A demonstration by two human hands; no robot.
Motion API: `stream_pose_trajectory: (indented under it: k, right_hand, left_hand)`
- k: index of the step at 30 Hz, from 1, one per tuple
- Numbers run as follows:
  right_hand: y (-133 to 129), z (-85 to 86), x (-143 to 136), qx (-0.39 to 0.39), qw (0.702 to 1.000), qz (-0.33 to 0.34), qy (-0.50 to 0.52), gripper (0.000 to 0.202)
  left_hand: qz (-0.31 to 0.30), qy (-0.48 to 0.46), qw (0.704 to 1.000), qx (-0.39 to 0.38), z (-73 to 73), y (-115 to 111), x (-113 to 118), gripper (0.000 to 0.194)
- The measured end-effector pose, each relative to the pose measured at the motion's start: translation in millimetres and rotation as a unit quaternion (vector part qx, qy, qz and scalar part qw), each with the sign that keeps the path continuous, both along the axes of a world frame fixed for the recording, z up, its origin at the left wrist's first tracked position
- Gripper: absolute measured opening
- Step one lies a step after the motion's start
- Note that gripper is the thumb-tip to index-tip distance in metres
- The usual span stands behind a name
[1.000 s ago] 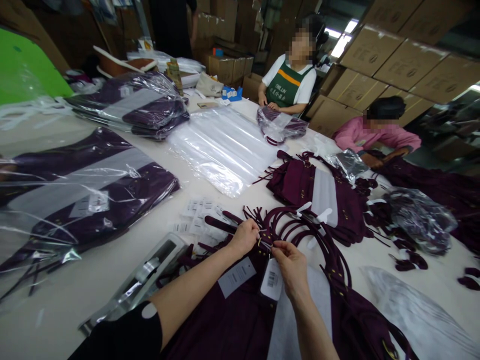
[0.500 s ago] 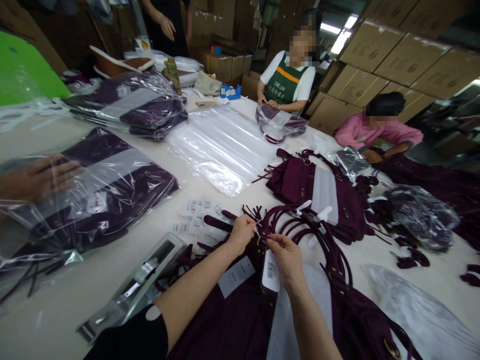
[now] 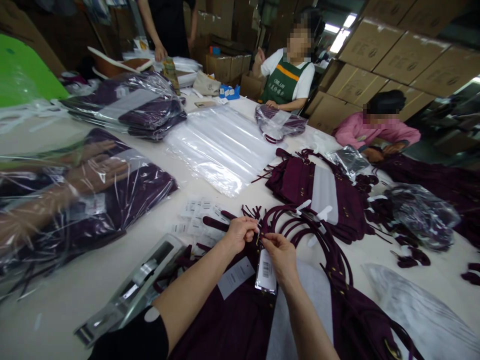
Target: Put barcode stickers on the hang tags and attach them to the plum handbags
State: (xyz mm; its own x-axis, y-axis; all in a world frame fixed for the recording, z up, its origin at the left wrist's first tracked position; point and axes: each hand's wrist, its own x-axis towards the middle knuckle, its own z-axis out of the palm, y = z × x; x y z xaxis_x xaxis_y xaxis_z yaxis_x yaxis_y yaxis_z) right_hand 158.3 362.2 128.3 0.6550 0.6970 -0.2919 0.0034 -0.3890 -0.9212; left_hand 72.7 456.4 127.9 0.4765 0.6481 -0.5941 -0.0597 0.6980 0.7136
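Both of my hands meet at the base of the handles of a dark purple bag point(image 3: 232, 325) lying in front of me. My left hand point(image 3: 242, 234) is closed in a pinch, with what its fingertips hold too small to make out. Beside it, my right hand point(image 3: 279, 255) pinches at the top of a white barcode tag point(image 3: 266, 270), close to a brass-coloured fitting. The tag hangs down over the bag. A second paper tag point(image 3: 236, 278) lies flat on the purple fabric. Thin purple handles point(image 3: 300, 220) arch up to the right of my hands.
A tape dispenser point(image 3: 131, 290) and loose labels point(image 3: 197, 217) lie to the left. Further off are clear plastic bags point(image 3: 225, 147), wrapped purple bags point(image 3: 127, 107) and another purple stack point(image 3: 288, 180). A co-worker's hand point(image 3: 97, 175) reaches inside plastic at left. Other people stand across the table.
The barcode tag has swung slightly left, and my right hand has shifted a little left with it. At left, the co-worker's arm has gone deeper into the plastic bag.
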Motion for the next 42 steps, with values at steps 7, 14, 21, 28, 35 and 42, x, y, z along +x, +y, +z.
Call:
stream_pose_trajectory:
  k: [7, 14, 21, 28, 35, 42]
  right_hand:
    - [12.1, 6.7, -0.1, -0.022, 0.996, 0.044, -0.071, 0.025]
    - [15.2, 16.4, -1.0, -0.041, 0.992, 0.071, -0.1, 0.022]
    - [14.1, 11.4, 1.2, -0.041, 0.992, 0.072, -0.095, 0.021]
    - [12.8, 3.0, 1.0, -0.038, 0.993, 0.081, -0.077, 0.023]
    - [13.8, -3.8, 3.2, -0.039, 0.991, 0.1, -0.086, 0.02]
    - [13.5, -4.5, 3.5, -0.026, 0.989, 0.115, -0.087, 0.018]
  left_hand:
    - [0.055, -0.038, 0.997, 0.027, -0.4, -3.0, 2.8, 0.012]
    - [0.101, -0.041, 0.993, 0.053, -2.1, -5.6, 6.5, 0.01]
    - [0.071, -0.038, 0.997, -0.002, -2.3, -4.2, 6.8, 0.006]
    - [0.033, -0.014, 0.999, -0.026, -3.7, -2.1, 2.8, 0.018]
    - [0.038, -0.018, 0.999, -0.008, -4.6, -4.5, 0.0, 0.009]
    - [0.05, -0.033, 0.998, 0.008, -4.9, -4.9, -1.0, 0.01]
